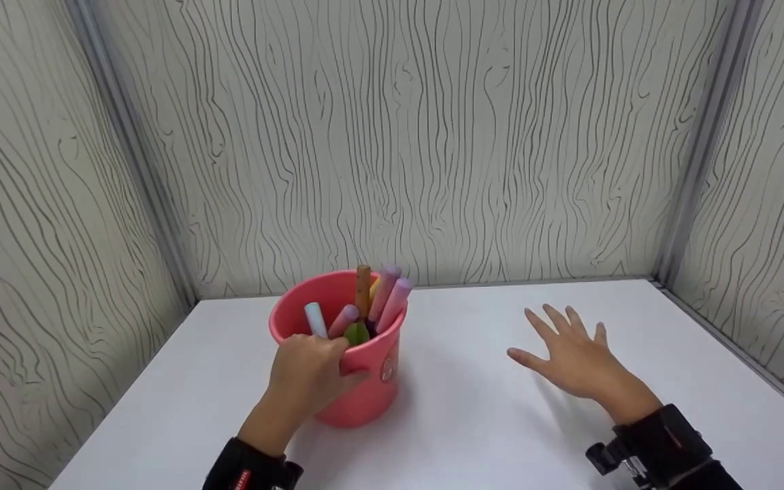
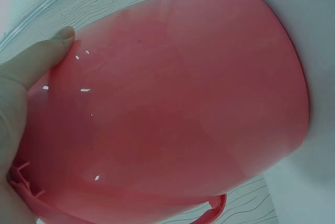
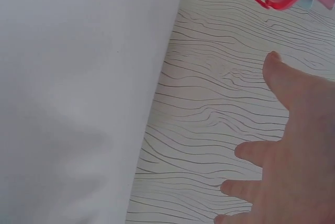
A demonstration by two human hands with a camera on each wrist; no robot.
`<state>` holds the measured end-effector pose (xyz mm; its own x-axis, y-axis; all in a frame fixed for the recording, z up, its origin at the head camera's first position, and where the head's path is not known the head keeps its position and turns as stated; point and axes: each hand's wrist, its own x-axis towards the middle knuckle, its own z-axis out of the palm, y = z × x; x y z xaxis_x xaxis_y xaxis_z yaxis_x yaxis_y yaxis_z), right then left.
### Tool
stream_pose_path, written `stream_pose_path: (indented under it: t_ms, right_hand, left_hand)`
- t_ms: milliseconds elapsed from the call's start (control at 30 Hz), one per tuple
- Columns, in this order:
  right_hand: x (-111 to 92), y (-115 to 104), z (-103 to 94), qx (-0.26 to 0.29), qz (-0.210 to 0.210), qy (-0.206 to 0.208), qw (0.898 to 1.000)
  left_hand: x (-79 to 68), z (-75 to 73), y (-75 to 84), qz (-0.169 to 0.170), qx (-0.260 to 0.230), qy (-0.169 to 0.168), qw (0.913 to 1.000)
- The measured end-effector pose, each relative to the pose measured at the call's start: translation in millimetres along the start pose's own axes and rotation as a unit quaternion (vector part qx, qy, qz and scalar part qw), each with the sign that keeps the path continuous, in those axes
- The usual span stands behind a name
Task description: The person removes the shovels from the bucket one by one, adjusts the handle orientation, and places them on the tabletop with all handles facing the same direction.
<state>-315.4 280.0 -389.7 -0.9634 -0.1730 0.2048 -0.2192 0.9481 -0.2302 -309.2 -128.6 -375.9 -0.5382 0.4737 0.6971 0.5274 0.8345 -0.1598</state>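
Note:
A pinkish-red bucket (image 1: pixel 365 403) is on the left half of the white table, holding several thick pastel sticks (image 1: pixel 390 303), a brown speckled stick (image 1: pixel 363 289) and a green leaf-like piece (image 1: pixel 356 333). My left hand (image 1: pixel 305 371) grips its near rim, thumb outside and fingers over the edge. In the left wrist view the bucket wall (image 2: pixel 178 98) fills most of the picture, the thumb (image 2: pixel 44 59) lying along it. To the right, my right hand (image 1: pixel 576 361) hovers above the table with fingers spread, holding nothing. The bucket's lower contents are hidden.
The white table (image 1: pixel 460 435) is bounded by wood-grain-patterned panels (image 1: pixel 433 136) at the back and both sides. Grey metal posts (image 1: pixel 705 150) stand at the back corners. A bucket handle (image 2: pixel 214 211) shows low in the left wrist view.

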Motion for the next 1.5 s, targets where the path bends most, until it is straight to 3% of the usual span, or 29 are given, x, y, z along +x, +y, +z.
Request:
stream_pose_path:
  t_ms: [167,300,533,667,800,900,1033,1133,1367,1500]
  right_hand:
    - [3.0,3.6,-32.7,0.023,0.011,0.016,1.0]
    - [15.7,-9.1,-64.2,0.019,0.006,0.013,1.0]
    - [46.9,-71.4,-105.0,-0.066,-0.035,0.029,0.997]
    - [63.9,-111.4,-110.7,-0.099,-0.073,0.049,0.991]
    - [75.2,-147.4,-107.3,-0.121,-0.139,0.067,0.981]
    - [80.4,-171.8,-101.1,-0.144,-0.215,0.084,0.962]
    - [85.5,-198.8,-87.3,-0.197,-0.322,0.122,0.918]
    - [88.4,-214.6,-74.1,-0.251,-0.361,0.127,0.889]
    - [95.3,-237.1,-45.5,-0.38,-0.334,0.062,0.86]
    - [100.2,-244.0,-33.7,-0.458,-0.303,0.053,0.834]
  left_hand:
    - [1.2,2.8,1.6,0.008,0.003,0.006,1.0]
    - [0.8,2.9,1.2,0.007,0.005,0.008,0.9999]
    - [0.1,1.3,-2.8,0.006,0.01,0.0,0.9999]
    - [-1.4,1.1,-4.4,0.007,-0.002,0.007,0.9999]
    - [-3.1,0.4,-5.5,0.006,-0.007,0.004,0.9999]
    - [-3.4,-0.5,-6.1,0.002,-0.002,0.002,1.0]
    - [-2.9,-1.1,-6.0,0.003,0.013,0.008,0.9999]
    - [-2.8,-0.9,-5.2,0.004,0.016,0.01,0.9998]
    - [-2.4,2.1,-3.0,0.003,0.016,0.019,0.9997]
    - [-1.7,2.6,-2.5,0.006,0.007,0.025,0.9997]
